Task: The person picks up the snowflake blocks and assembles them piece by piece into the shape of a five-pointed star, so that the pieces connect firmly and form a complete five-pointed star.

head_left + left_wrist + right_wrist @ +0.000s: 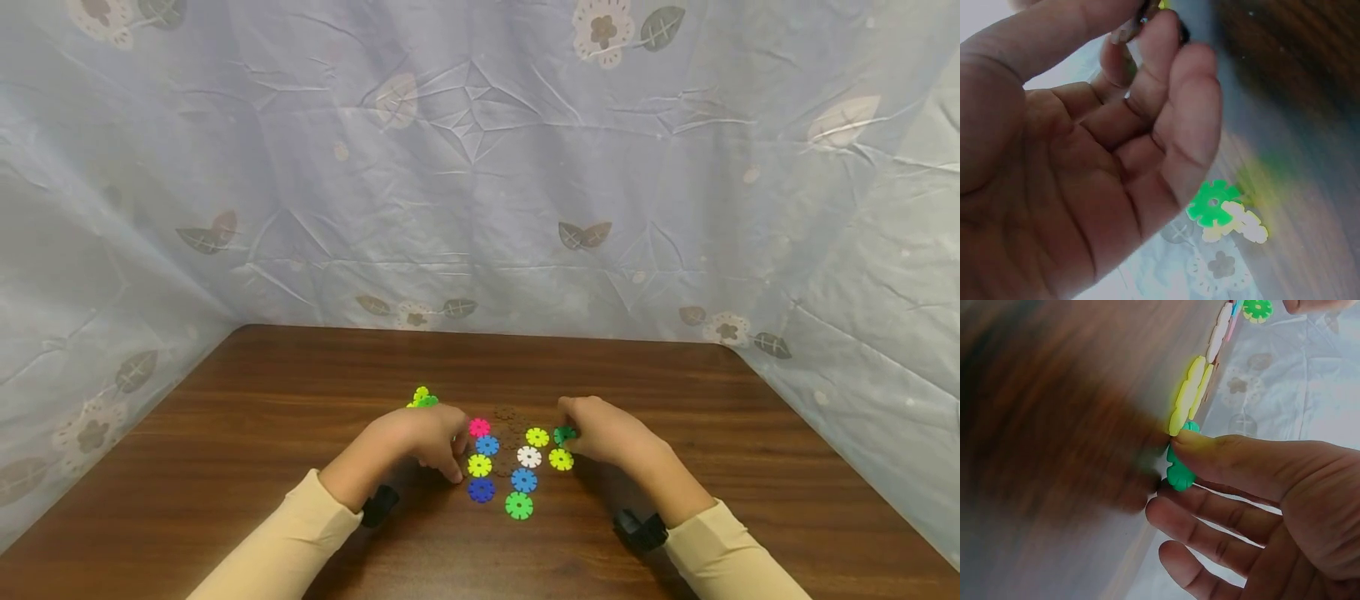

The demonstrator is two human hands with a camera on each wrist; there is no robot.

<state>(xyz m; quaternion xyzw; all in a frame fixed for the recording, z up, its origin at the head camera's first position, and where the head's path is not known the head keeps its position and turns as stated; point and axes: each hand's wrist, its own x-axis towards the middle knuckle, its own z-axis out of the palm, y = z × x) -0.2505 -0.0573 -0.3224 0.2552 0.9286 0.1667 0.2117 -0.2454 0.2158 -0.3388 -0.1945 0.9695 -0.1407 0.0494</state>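
Observation:
My right hand (609, 429) pinches a dark green interlocking disc (1180, 469) between thumb and fingers, just above the table beside two yellow discs. At the left end of the arrangement, my left hand (426, 437) has its fingers curled. In the left wrist view a small dark brown piece (1143, 14), likely a disc, shows between its thumb and fingertips, mostly hidden. Between the hands lie notched discs: pink (480, 427), light blue (487, 446), yellow (479, 465), dark blue (482, 490), white (528, 457), bright green (519, 506) and several brown ones (505, 413).
Beyond the left hand is a small cluster of yellow and green discs (422, 398). The brown wooden table (315, 367) runs back to a pale floral curtain (480, 208), which also hangs along both sides. Each wrist wears a black strap.

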